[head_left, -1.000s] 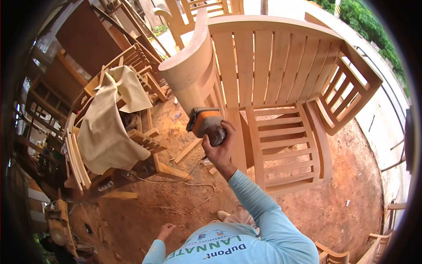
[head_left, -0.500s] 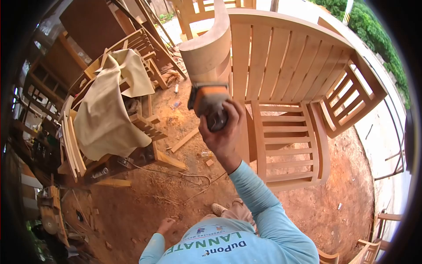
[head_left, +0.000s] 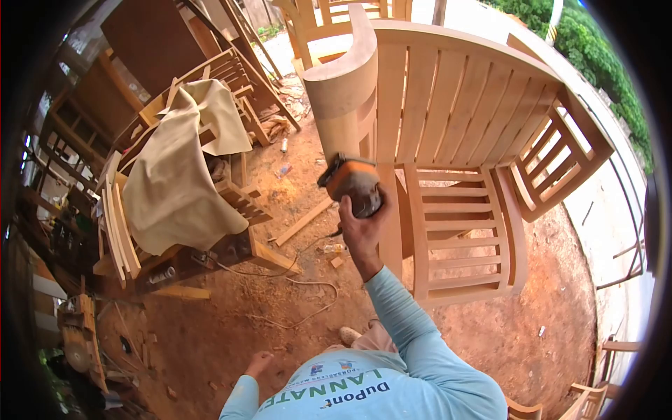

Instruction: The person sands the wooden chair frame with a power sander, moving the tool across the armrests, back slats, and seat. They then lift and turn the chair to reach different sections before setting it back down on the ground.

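Observation:
My right hand [head_left: 364,234] is closed around the body of an orange and dark grey power sander [head_left: 352,185]. The sander's pad faces the lower part of the bench's curved wooden armrest [head_left: 343,91]; whether it touches the wood is hard to tell. Behind it stands the unpainted wooden bench [head_left: 448,101], with a slatted back and slatted seat [head_left: 458,224]. Low at my left side hangs my left hand [head_left: 259,364], its fingers loosely apart with nothing visible in them.
On the left, a beige cloth [head_left: 175,182] drapes over stacked wooden frames on a workbench [head_left: 203,262]. A cord [head_left: 329,301] trails over the dusty ground near a loose wood strip [head_left: 304,222]. More furniture parts [head_left: 588,402] lie at the lower right.
My right hand has moved the sander down along the armrest's front and slightly right in view. My left hand has shifted only a little.

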Demonstrator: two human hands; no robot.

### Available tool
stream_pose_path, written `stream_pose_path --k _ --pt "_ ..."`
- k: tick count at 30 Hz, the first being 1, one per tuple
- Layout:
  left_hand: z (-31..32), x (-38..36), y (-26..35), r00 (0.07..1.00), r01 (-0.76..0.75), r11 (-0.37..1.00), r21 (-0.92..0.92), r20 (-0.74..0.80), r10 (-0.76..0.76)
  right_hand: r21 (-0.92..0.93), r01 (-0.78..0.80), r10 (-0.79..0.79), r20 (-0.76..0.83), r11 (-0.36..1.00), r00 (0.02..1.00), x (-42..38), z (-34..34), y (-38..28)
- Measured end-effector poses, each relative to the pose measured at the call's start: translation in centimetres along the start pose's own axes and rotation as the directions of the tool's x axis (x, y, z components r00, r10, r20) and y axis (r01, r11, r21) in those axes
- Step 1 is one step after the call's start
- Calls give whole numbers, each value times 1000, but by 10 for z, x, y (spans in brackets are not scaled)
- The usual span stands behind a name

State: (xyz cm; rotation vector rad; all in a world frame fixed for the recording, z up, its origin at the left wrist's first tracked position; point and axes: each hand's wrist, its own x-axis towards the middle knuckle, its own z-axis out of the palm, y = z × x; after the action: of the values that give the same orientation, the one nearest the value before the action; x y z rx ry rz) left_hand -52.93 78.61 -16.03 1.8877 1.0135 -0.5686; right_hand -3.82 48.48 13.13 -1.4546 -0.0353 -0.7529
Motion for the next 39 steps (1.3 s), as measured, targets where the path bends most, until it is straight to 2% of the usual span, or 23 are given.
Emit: stream_pose_path --k 2,5,8,9,11,12,14,15,16,19,22,24,28,30,31,35,38,39 --pt "-4 -7 17 1000 16 999 33 24 -17 -77 257 -257 11 963 966 42 1 -48" --pt "7 6 16 1000 12 1000 5 -3 -12 -170 432 -427 69 886 902 90 2 -111" --pt "20 26 14 1000 25 997 -70 -14 -26 -59 260 -254 100 964 962 111 -1 -140" --pt "22 22 18 999 33 998 -62 -12 -34 -77 224 -217 92 971 972 111 -3 -134" --pt "17 -33 106 999 50 998 -45 -13 -51 -107 151 -143 74 983 987 106 -9 -106" --pt "20 -33 109 999 32 999 -38 -18 -33 -142 75 -63 91 987 994 95 -13 -83" --pt "25 -34 112 1000 -2 1000 -21 -28 1 -45 56 -51 98 997 994 63 -21 -27" --pt "28 -30 105 999 -3 1000 -21 -38 3 -2 -86 85 112 996 990 44 -26 -13" --pt "31 -28 97 999 -3 1000 -18 -46 3 123 -253 236 138 960 962 25 -29 12" --pt "28 -29 88 999 34 999 41 -13 -33 22 -404 398 136 914 907 -2 -46 52" --pt "23 -26 83 997 75 995 66 -19 -74 12 -489 483 136 872 865 -4 -51 63" --pt "26 -24 84 996 83 995 52 -39 -81 58 -448 436 155 892 887 7 -47 49" --pt "39 -39 109 995 79 997 -24 -58 -80 128 -329 303 185 936 935 59 -33 -34" --pt "49 -46 128 995 83 994 -69 -57 -87 10 -14 13 148 1000 989 87 -27 -57" --pt "53 -47 138 995 85 993 -85 -54 -90 -48 146 -138 144 988 980 100 -23 -68" --pt "61 -28 136 997 17 999 -51 -69 -21 -21 279 -270 201 960 942 134 -18 -114" --pt "46 -33 176 999 42 999 -34 -8 -42 -22 331 -318 222 944 922 141 -14 -127" --pt "46 -13 162 999 52 996 -70 20 -51 -24 350 -336 222 937 915 140 -12 -127"
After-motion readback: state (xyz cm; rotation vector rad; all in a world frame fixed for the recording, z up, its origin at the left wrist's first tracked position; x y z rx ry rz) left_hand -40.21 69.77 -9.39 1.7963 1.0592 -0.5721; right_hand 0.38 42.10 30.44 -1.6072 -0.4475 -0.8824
